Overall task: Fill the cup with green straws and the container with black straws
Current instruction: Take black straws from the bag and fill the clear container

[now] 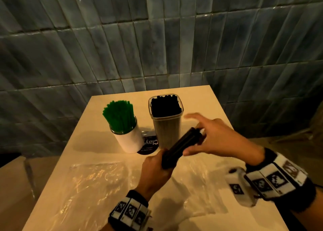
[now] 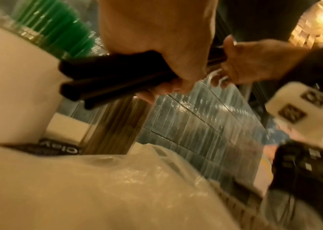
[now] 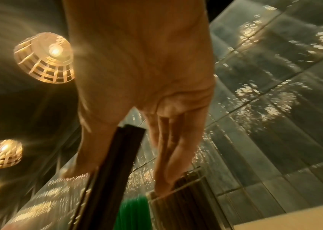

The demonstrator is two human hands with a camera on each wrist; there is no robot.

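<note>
A white cup (image 1: pixel 130 140) packed with green straws (image 1: pixel 118 115) stands at the table's middle. To its right, a tall clear container (image 1: pixel 167 131) holds many black straws (image 1: pixel 165 106). My left hand (image 1: pixel 155 169) grips the near end of a bundle of black straws (image 1: pixel 181 146), which slants up toward the container. My right hand (image 1: pixel 211 136) is at the bundle's far end, fingers straight and spread, thumb under the straws. The left wrist view shows the bundle (image 2: pixel 107 77) in my left hand's (image 2: pixel 166 46) fist. In the right wrist view the bundle (image 3: pixel 113 163) lies between thumb and straight fingers (image 3: pixel 168 147).
Two crumpled clear plastic bags (image 1: pixel 90 187) (image 1: pixel 195 175) lie on the pale table (image 1: pixel 201 101) in front of me. A round black coaster (image 1: pixel 148 146) sits between cup and container. A grey-green tiled wall (image 1: pixel 157 47) rises behind the table.
</note>
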